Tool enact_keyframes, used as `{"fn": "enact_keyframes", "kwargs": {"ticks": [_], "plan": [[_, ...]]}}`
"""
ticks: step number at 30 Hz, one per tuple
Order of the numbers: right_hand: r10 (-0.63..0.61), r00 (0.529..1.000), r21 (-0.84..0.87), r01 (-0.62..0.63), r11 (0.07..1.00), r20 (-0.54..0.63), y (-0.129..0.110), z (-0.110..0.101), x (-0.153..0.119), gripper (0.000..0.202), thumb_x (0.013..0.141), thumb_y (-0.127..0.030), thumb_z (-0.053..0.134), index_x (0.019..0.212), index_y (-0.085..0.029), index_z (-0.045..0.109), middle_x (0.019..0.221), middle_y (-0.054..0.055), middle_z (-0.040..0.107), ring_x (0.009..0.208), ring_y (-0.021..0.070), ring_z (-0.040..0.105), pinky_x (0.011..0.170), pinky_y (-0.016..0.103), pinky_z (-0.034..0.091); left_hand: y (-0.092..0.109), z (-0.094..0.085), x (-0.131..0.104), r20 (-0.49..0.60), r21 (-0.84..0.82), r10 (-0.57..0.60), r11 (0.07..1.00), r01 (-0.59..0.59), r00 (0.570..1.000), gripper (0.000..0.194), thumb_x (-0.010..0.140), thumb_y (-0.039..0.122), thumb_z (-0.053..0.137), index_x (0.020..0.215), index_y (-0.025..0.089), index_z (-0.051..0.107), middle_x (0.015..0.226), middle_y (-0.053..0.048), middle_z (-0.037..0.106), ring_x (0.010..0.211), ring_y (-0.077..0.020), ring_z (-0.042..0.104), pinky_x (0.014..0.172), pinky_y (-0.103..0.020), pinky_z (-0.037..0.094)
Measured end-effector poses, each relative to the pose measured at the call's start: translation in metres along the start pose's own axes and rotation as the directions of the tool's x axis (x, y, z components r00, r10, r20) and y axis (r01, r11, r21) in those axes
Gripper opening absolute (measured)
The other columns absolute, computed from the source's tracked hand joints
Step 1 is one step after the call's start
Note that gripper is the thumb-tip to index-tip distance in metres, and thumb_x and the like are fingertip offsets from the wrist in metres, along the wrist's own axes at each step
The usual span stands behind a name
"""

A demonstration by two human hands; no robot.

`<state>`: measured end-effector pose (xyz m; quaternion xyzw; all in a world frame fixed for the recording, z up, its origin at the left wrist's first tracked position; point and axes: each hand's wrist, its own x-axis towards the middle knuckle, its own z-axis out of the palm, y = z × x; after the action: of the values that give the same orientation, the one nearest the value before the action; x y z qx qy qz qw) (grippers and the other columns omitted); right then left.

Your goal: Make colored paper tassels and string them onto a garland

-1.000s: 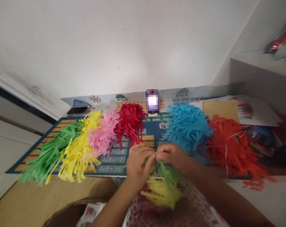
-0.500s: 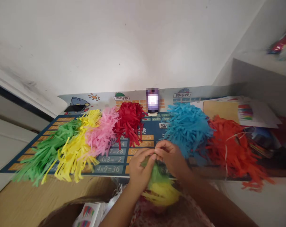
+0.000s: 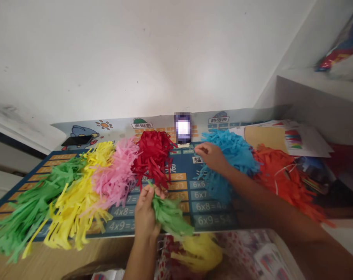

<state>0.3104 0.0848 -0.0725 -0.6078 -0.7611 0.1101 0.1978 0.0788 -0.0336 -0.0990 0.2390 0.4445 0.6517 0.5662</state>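
Observation:
My left hand [image 3: 148,206] is closed on the top of a green paper tassel [image 3: 173,217], whose strips hang to the right over the mat's front edge. Below it a yellow tassel [image 3: 201,252] lies over the lap. My right hand [image 3: 209,155] is raised in front of the blue tassel pile [image 3: 231,155], fingertips pinched together; anything between them is too small to make out. Nearest the left hand on the mat is a red pile [image 3: 153,155], with pink [image 3: 116,175], yellow [image 3: 74,202] and green [image 3: 39,210] piles farther left.
A lit phone [image 3: 183,127] stands upright at the wall. A dark phone [image 3: 77,140] lies back left. An orange-red pile [image 3: 281,179] and papers [image 3: 264,138] are at the right. The printed mat [image 3: 211,219] covers the table.
My hands have moved apart: the left one went left with the green tassel, the right one up toward the blue pile. The view has shifted slightly.

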Motion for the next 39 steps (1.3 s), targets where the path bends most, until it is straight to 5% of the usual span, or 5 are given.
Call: {"fn": "enact_keyframes", "kwargs": {"ticks": [4,13,28,34,39], "plan": [[0.035,0.985,-0.217,0.002,0.976,0.167,0.057,0.007,0.049,0.024,0.091,-0.015,0.048,0.095,-0.011,0.072,0.107,0.015,0.070,0.100,0.0233,0.064,0.087,0.029,0.046,0.005,-0.013,0.016,-0.063,-0.149,0.026,0.988,-0.035,0.998,0.042,0.062,0.032,0.088,0.070,0.017,0.049,0.057,0.009,0.047,0.045,-0.0030,0.037,0.047,-0.016,0.041],[0.117,0.941,-0.447,0.040,0.894,0.318,0.112,0.002,0.046,0.027,0.088,-0.024,0.056,0.108,-0.014,0.071,0.113,0.016,0.069,0.106,0.0259,0.064,0.089,0.030,0.047,-0.008,-0.017,0.022,-0.026,-0.056,-0.045,0.997,0.044,0.999,0.039,0.065,0.035,0.086,0.073,0.018,0.052,0.055,0.008,0.046,0.043,-0.0037,0.036,0.038,-0.014,0.030],[0.126,0.947,-0.475,0.032,0.880,0.296,0.093,0.011,0.064,0.035,0.098,-0.023,0.041,0.120,-0.020,0.068,0.126,0.014,0.065,0.116,0.0253,0.061,0.095,0.032,0.047,-0.016,-0.014,0.009,0.028,0.129,-0.077,0.989,0.073,0.997,0.045,0.066,0.050,0.084,0.073,0.019,0.054,0.050,0.011,0.037,0.042,-0.0041,0.032,0.040,-0.015,0.027],[0.191,0.936,-0.493,-0.022,0.870,0.294,0.091,0.018,0.074,0.037,0.097,-0.041,0.054,0.118,-0.013,0.063,0.119,0.012,0.065,0.105,0.0218,0.064,0.093,0.043,0.051,-0.012,-0.016,0.001,0.039,0.137,-0.056,0.989,0.050,0.998,0.041,0.070,0.048,0.082,0.074,0.018,0.055,0.052,0.010,0.039,0.043,-0.0043,0.033,0.041,-0.016,0.029],[0.110,0.943,-0.434,0.040,0.900,0.315,0.082,0.012,0.060,0.024,0.095,-0.021,0.051,0.107,-0.012,0.069,0.113,0.014,0.068,0.103,0.0224,0.064,0.088,0.031,0.047,-0.012,-0.024,0.000,0.009,0.129,-0.042,0.991,0.040,0.999,0.040,0.070,0.048,0.082,0.074,0.018,0.055,0.052,0.010,0.038,0.043,-0.0043,0.033,0.040,-0.016,0.029]]}}
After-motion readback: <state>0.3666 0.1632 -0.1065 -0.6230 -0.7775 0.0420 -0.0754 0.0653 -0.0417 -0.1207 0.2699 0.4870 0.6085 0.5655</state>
